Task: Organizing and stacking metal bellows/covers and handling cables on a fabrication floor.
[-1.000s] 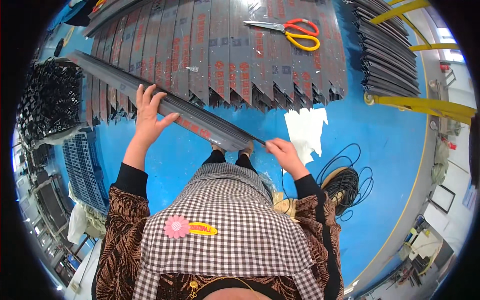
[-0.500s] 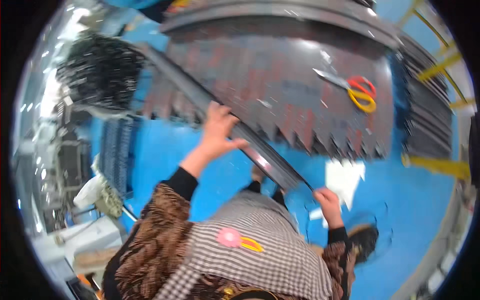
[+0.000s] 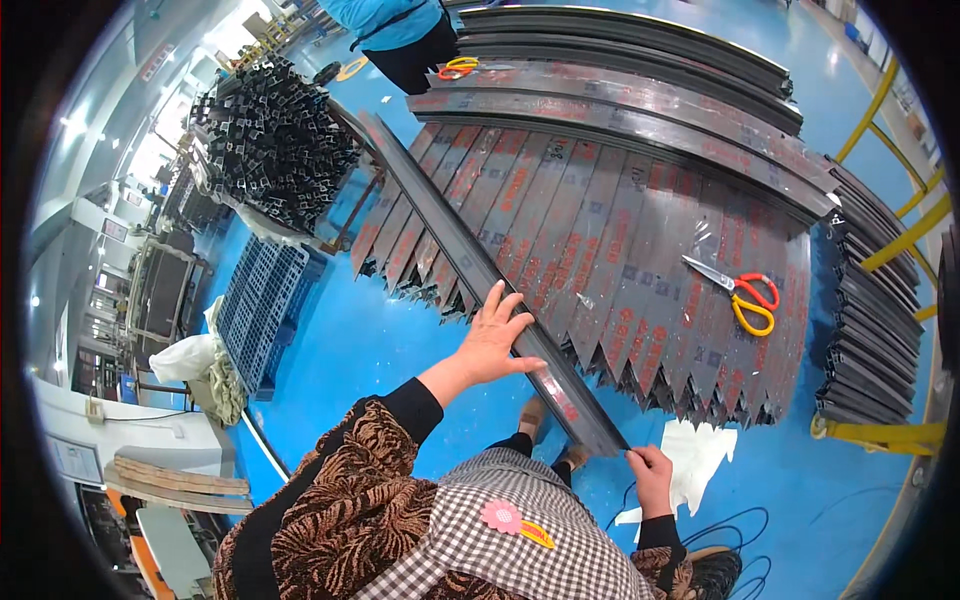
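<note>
A long dark grey metal profile (image 3: 455, 228) slants from the far left over the stacked profiles down toward my waist, with a shiny film patch near its close end. My left hand (image 3: 492, 340) lies across it, fingers and thumb spread on its upper face. At the profile's near end my right hand (image 3: 652, 474) is closed in a pinch on a thin black strip, partly hidden by the fingers. Scissors (image 3: 748, 298) with one red and one yellow handle rest on the stack (image 3: 620, 270) of film-covered profiles with pointed ends.
More profiles (image 3: 870, 330) are stacked by a yellow frame (image 3: 870, 435) at right. A bundle of profiles (image 3: 270, 150) and a blue pallet (image 3: 262, 300) stand at left. Black strip loops (image 3: 735, 535) and white sheeting (image 3: 690, 465) lie on the floor. A person in blue (image 3: 400, 30) stands beyond.
The stack and scissors appear lower in the picture as the view has shifted and become sharper. My right hand is now closer to the profile's near end; my left hand stays on the profile.
</note>
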Tool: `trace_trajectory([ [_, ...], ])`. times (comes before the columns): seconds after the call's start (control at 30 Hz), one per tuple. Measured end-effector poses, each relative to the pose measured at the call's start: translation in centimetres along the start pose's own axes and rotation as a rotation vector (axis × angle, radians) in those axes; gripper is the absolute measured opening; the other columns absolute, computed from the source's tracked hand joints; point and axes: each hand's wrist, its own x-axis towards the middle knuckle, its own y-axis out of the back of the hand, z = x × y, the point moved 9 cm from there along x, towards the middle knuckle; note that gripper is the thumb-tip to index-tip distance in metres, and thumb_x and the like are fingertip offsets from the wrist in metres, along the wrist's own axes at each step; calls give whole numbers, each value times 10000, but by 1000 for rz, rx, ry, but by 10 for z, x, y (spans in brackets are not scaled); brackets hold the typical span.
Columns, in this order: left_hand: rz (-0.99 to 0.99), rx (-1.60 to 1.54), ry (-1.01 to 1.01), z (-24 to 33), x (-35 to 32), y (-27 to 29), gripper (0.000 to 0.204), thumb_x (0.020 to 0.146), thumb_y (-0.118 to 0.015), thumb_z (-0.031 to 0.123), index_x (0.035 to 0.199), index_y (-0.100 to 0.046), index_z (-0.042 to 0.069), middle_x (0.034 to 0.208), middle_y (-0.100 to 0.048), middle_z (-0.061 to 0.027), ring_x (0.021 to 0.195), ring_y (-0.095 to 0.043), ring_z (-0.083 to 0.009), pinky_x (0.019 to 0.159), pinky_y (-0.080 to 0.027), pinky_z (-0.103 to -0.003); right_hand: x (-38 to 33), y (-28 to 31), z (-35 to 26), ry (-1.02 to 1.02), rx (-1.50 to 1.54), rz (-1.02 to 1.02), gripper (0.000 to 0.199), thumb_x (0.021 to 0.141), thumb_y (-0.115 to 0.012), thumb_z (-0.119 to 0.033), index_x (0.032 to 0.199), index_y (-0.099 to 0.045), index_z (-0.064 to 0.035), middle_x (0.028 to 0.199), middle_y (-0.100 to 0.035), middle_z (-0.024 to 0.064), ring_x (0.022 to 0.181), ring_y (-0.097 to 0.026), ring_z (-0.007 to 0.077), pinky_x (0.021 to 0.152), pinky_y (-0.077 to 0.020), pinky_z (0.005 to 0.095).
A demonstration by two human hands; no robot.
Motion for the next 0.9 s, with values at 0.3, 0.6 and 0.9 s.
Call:
trace_trajectory([
  [0.3, -18, 19, 1, 0, -1, -1, 725, 698, -663, 627, 1186, -527, 109, 1382, -315, -145, 1386, -117, -423, 1049, -284, -541, -10, 6, 18, -93, 108, -19, 113, 795, -627, -63, 791, -669, 41, 693, -578, 48, 642, -505, 145, 616, -410, 241],
  [0.6, -5, 17, -9, -2, 0, -2, 718, 703, -659, 631, 1177, -535, 105, 1376, -324, -153, 1387, -114, -422, 1058, -274, -537, -6, -1, 13, -57, 63, 16, 105, 795, -624, -57, 771, -661, 38, 697, -580, 44, 638, -493, 137, 611, -402, 237],
  [0.9, -25, 1, 3, 0, 0, -1, 726, 711, -650, 640, 1182, -534, 100, 1386, -318, -158, 1388, -104, -422, 1059, -268, -538, -6, 0, 18, -124, 108, 18, 93, 789, -632, -52, 774, -662, 34, 690, -574, 42, 636, -487, 135, 609, -396, 241],
])
